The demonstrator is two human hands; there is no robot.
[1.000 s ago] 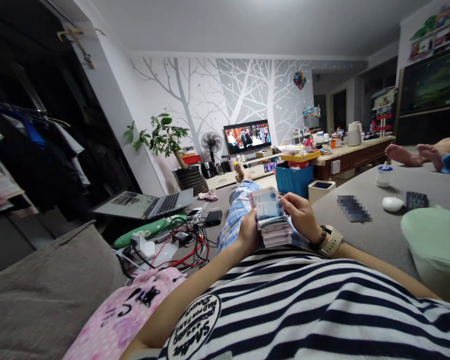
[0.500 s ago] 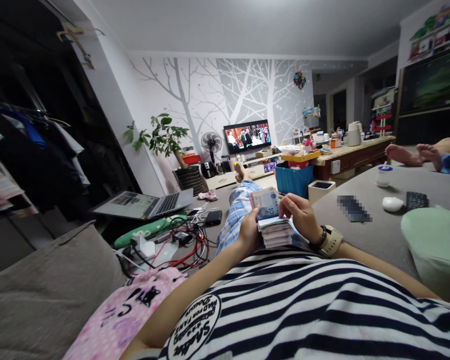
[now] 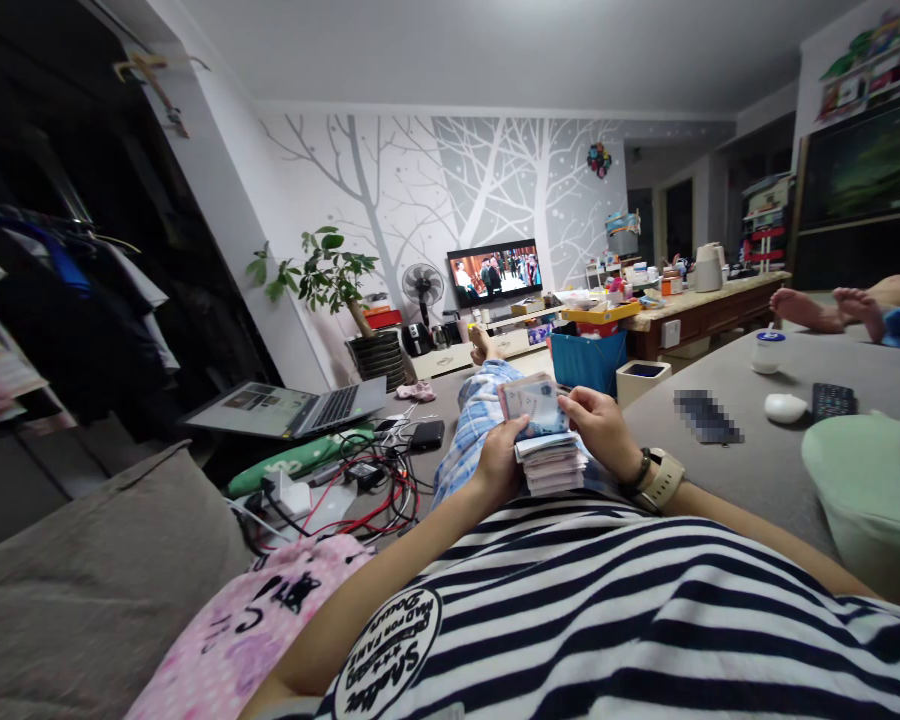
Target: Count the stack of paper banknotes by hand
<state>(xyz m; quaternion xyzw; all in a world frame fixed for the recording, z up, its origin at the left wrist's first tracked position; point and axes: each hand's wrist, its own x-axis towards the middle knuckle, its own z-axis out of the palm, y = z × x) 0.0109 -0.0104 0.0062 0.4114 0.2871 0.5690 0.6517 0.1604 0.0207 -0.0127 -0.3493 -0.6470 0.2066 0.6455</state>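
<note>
And across the middle and right of the frame it stretches, the grey upholstered surface (image 3: 742,485), busy on both flanks! Out right we've got a blue-lidded cup (image 3: 768,354), a pixelated dark item (image 3: 708,417), a white rounded object (image 3: 786,408), a black remote (image 3: 834,402) and a bulky pale-green piece (image 3: 855,470); left of centre, tangled cables (image 3: 390,495), a black box (image 3: 427,436) and crumpled pink fabric (image 3: 416,391).

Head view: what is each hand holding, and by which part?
The left hand grips banknotes at their lower left; the right hand pinches at least the top note by its right edge.
</note>
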